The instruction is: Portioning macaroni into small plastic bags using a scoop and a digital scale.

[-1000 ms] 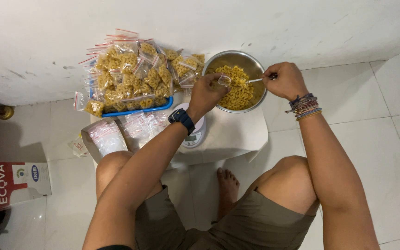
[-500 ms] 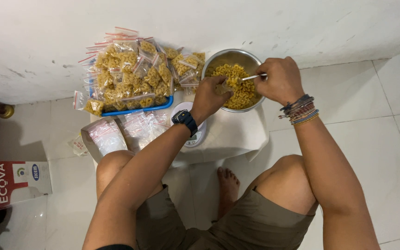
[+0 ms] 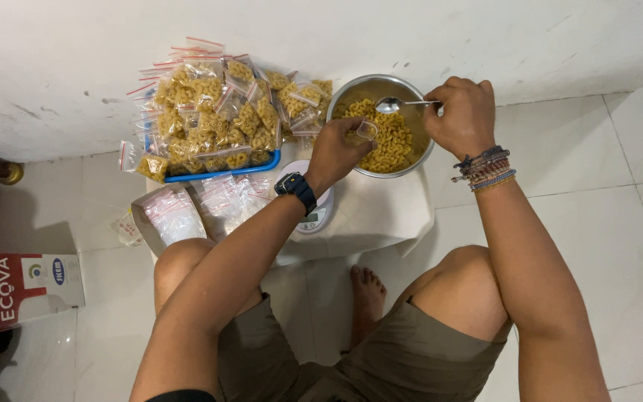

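My left hand (image 3: 338,151) pinches a small clear zip bag (image 3: 367,130) open over a steel bowl (image 3: 353,91) full of yellow elbow macaroni (image 3: 392,145). My right hand (image 3: 461,114) grips a metal spoon (image 3: 394,104), whose bowl hovers above the macaroni at the far side of the steel bowl. The spoon looks empty. A dark watch sits on my left wrist and several woven bracelets on my right. The bowl rests on a low white table (image 3: 381,212).
A blue tray (image 3: 221,173) piled with several filled macaroni bags (image 3: 210,112) stands at the left by the wall. A white kitchen scale (image 3: 314,216) lies under my left wrist. Empty zip bags (image 3: 195,208) fill an open box. A red and white carton (image 3: 16,286) sits on the tiled floor.
My right hand has lifted the spoon out of the macaroni and moved it toward the far rim of the bowl. My left hand keeps the small bag over the bowl.
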